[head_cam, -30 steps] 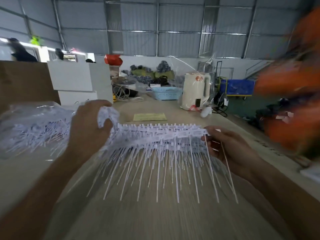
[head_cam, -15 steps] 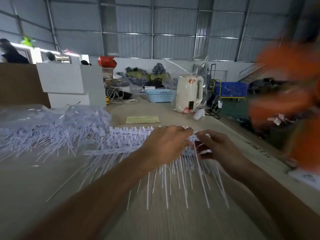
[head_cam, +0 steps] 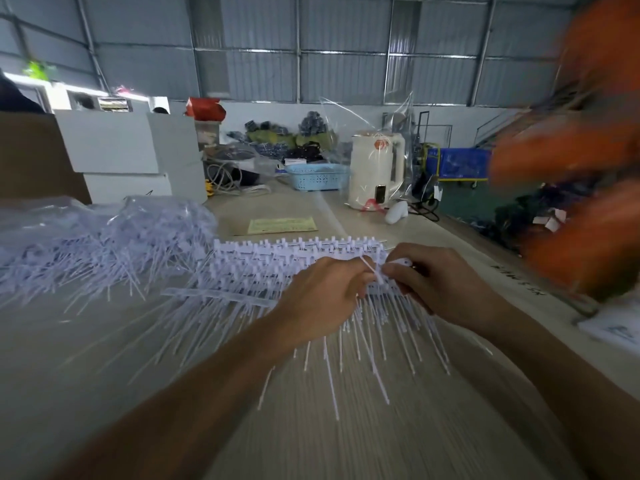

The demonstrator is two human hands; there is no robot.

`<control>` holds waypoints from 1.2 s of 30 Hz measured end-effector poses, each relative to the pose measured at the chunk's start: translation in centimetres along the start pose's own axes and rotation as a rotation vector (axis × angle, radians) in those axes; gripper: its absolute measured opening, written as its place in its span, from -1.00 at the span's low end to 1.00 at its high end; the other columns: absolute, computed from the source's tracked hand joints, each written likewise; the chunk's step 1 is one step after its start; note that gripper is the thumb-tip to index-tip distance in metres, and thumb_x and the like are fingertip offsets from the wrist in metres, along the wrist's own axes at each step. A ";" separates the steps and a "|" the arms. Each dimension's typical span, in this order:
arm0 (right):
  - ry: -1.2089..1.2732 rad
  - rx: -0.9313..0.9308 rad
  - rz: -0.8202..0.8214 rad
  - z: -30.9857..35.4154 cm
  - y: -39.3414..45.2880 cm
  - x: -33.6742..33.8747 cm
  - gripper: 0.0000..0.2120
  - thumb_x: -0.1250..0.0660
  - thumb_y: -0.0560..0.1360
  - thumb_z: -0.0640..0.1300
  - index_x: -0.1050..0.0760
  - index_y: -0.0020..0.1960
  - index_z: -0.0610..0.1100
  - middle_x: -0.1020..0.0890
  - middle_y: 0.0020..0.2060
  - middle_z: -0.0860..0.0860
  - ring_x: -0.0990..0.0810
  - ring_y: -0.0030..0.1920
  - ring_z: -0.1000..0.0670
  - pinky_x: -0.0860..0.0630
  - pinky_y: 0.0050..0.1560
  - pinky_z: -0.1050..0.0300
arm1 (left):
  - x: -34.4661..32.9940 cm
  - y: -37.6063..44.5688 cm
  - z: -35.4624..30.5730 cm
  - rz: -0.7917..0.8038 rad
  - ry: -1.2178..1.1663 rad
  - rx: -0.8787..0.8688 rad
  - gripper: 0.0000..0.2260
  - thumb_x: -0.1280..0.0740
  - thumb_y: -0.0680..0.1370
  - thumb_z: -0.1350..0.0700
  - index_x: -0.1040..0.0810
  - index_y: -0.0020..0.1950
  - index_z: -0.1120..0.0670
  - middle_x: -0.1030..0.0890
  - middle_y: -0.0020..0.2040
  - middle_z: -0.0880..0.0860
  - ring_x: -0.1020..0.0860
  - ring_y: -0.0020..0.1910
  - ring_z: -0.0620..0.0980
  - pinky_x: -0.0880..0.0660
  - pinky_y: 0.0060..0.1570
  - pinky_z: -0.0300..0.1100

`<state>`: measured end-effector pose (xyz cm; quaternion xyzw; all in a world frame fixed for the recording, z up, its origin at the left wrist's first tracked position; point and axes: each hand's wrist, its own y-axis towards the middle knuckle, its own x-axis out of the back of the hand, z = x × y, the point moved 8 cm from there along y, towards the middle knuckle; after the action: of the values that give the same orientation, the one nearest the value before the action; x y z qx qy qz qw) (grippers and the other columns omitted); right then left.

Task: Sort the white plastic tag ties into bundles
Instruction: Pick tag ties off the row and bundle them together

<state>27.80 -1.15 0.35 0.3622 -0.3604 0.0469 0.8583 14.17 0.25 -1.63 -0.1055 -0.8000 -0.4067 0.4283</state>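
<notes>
A stack of white plastic tag ties (head_cam: 263,268) lies in rows on the wooden table (head_cam: 311,427), their thin tails fanning toward me. My left hand (head_cam: 322,296) and my right hand (head_cam: 436,285) meet at the stack's right end. Both have curled fingers pinching a single thin tie (head_cam: 372,270) that crosses the stack between them. A loose heap of more tag ties (head_cam: 104,247) spreads over the left of the table, partly inside a clear plastic bag.
White boxes (head_cam: 128,154) stand at the back left. A yellow paper slip (head_cam: 282,225), a blue basket (head_cam: 317,176) and a white kettle (head_cam: 375,169) sit beyond the stack. Blurred orange material (head_cam: 581,174) fills the right side, papers (head_cam: 613,330) lie at the right edge.
My left hand came from the stack's left end to its right end, meeting my right hand. Both now pinch one tie across the stack, which lies on the table.
</notes>
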 end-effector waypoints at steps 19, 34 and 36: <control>-0.154 -0.023 -0.181 -1.2 -0.2 -0.8 -0.91 -0.32 0.61 -0.13 -0.47 0.04 0.05 -0.53 -0.53 0.06 -0.53 -0.49 0.07 -0.50 -0.34 0.09 | 1.2 0.4 -0.6 -0.017 0.146 0.014 -0.81 -0.29 0.64 0.02 -0.58 0.18 0.07 -0.63 0.10 0.03 -0.55 0.06 0.04 -0.47 0.03 -0.02; 0.522 -0.212 0.061 -1.3 0.0 -2.2 -0.70 -0.16 0.66 0.06 -0.61 0.15 -0.05 -0.51 -0.29 -0.04 -0.37 -0.37 0.10 -0.27 -0.39 0.28 | 2.1 -0.3 -1.1 -0.128 -0.110 0.046 -0.80 -0.42 0.56 0.01 -0.48 0.14 -0.07 -0.68 -0.06 -0.02 -0.63 -0.11 -0.05 -0.57 -0.11 -0.06; 0.529 -0.244 0.079 -1.0 -0.1 -2.4 -0.71 -0.15 0.67 0.05 -0.61 0.16 0.00 -0.50 -0.25 -0.11 -0.37 -0.31 0.03 -0.25 -0.35 0.24 | 2.4 -0.3 -0.8 -0.138 -0.149 0.075 -0.78 -0.41 0.56 -0.01 -0.40 0.10 -0.11 -0.66 -0.13 -0.08 -0.63 -0.18 -0.11 -0.58 -0.19 -0.04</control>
<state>26.64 -0.14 -1.75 0.2173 -0.1409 0.1297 0.9571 13.05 -0.98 0.33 -0.0637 -0.8496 -0.3961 0.3423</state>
